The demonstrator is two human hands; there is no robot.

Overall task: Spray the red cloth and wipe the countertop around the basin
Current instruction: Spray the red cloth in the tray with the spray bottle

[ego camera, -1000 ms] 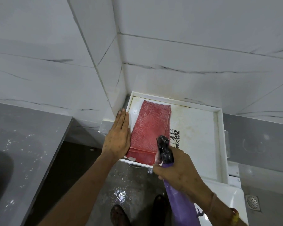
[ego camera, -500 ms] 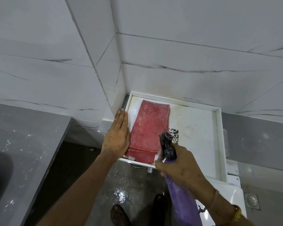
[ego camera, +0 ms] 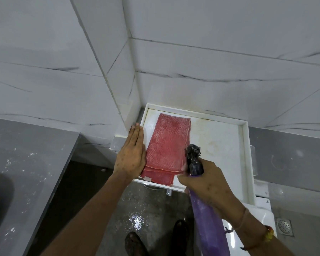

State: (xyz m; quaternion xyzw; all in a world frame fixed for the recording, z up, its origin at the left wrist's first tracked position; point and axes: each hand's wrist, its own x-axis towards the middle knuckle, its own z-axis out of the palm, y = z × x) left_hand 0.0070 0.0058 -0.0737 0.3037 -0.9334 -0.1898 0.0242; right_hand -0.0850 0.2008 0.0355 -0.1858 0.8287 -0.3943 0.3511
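Observation:
A folded red cloth (ego camera: 166,148) lies on the left part of a white rimmed tray (ego camera: 245,156) in the wall corner. My left hand (ego camera: 131,154) rests flat on the tray's left rim, fingers together, touching the cloth's left edge. My right hand (ego camera: 209,183) grips a purple spray bottle (ego camera: 209,228) by its neck, and the black nozzle (ego camera: 192,156) points at the cloth from its right side. The grey countertop (ego camera: 26,172) is at the left, with the dark edge of the basin (ego camera: 0,191) at the far left.
White marble-look tiles cover both walls behind the tray. A white toilet cistern (ego camera: 262,217) sits under the tray at right, and a metal floor drain (ego camera: 284,226) lies beyond it. The wet dark floor and my shoes (ego camera: 135,244) are below.
The spray bottle has shifted slightly to the right along the cloth's edge. My left hand has stayed flat on the tray rim, and the cloth has not moved.

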